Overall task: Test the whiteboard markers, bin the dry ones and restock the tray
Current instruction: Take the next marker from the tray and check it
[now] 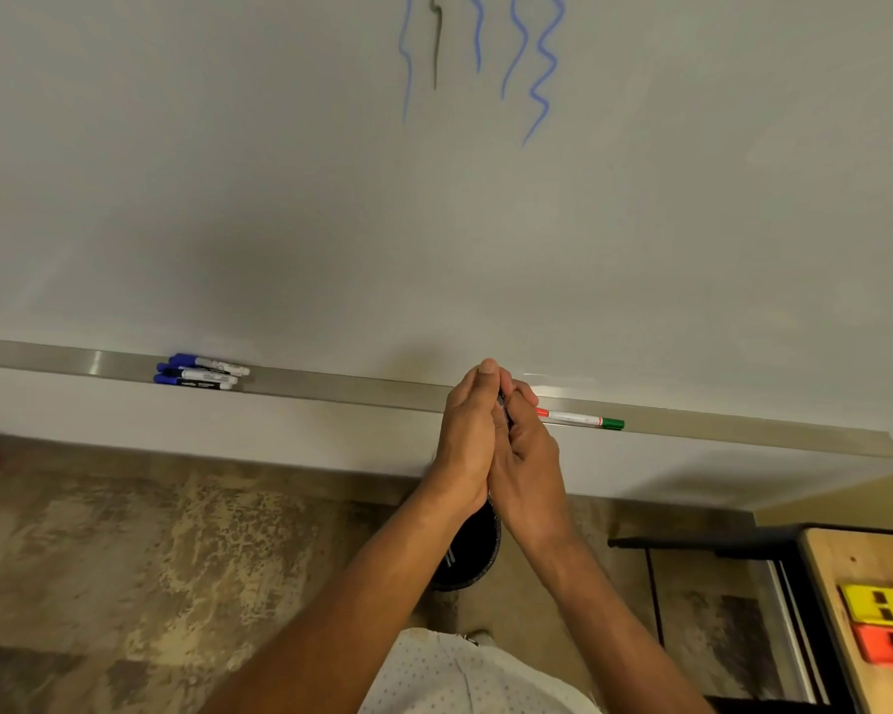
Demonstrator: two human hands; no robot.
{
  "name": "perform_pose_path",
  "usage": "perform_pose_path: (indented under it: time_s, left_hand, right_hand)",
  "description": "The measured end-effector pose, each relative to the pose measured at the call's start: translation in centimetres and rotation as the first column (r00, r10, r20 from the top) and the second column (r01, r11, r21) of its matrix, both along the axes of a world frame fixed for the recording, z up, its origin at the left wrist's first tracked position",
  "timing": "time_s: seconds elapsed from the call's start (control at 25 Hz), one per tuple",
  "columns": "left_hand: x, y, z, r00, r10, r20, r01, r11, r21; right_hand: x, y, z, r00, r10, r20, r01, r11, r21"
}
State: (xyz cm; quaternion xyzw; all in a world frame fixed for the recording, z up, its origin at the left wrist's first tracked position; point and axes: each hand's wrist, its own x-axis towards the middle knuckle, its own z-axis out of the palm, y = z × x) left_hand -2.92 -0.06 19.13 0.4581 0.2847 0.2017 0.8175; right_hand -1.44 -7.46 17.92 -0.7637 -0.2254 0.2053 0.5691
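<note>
Long brushed-metal marker tray (331,379) looked satin, faintly reflective. White glossy whiteboard (228,198) was smooth. Blue-capped plastic markers (199,372) had a slight sheen. Mottled brown-grey floor (150,559) looked matt, rough. Light wooden tabletop (836,564) was matt.

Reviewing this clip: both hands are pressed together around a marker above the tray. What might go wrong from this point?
1. The left hand and right hand hide most of the dark marker, so whether it is capped cannot be told; a slip could drop it.
2. The black bin sits directly below; a dropped working marker might land in it.
3. The red-and-green marker lies on the tray beside the right hand and could be knocked off.
</note>
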Motion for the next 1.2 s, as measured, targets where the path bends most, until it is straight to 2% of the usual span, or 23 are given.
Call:
perform_pose_path:
  time_s: [0.16, 0.48, 0.6, 0.68, 0.84, 1.0, 1.2]
  left_hand:
    - [-0.2, -0.4, 0.2, 0.996, 0.083, 0.025, -0.083, 0.997, 0.008]
    - [-0.7, -0.4, 1.3, 0.997, 0.044, 0.062, -0.044, 0.999, 0.002]
    - [-0.9, 1.8, 2.0, 0.998, 0.062, 0.032, -0.065, 0.995, 0.078]
    - [-1.1, 4.1, 2.9, 0.996, 0.088, 0.01, -0.089, 0.984, 0.152]
    - [-1.8, 8.8, 5.5, 0.992, 0.115, 0.056, -0.126, 0.948, 0.291]
    - [-2.4, 12.9, 8.5, 0.982, 0.11, 0.151, -0.164, 0.897, 0.41]
    - [-2.8, 17.1, 12.5, 0.971, 0.098, 0.219, -0.204, 0.818, 0.538]
  right_hand:
    - [-0.6, -0.9, 0.3, 0.999, 0.041, 0.017, -0.04, 0.999, -0.033]
    - [-0.7, -1.0, 1.2, 1.0, 0.025, 0.013, -0.025, 0.999, -0.021]
    - [-0.8, -0.3, 1.8, 0.999, 0.031, 0.036, -0.031, 1.0, 0.003]
    - [-0.8, 0.4, 2.3, 1.0, 0.011, -0.017, -0.011, 1.0, 0.024]
    - [-0.4, 2.7, 5.1, 0.996, -0.018, -0.082, 0.034, 0.98, 0.194]
    - [-0.1, 5.8, 8.8, 0.994, -0.021, -0.11, 0.067, 0.897, 0.437]
    - [0.2, 9.0, 13.3, 0.968, 0.146, -0.204, 0.026, 0.751, 0.66]
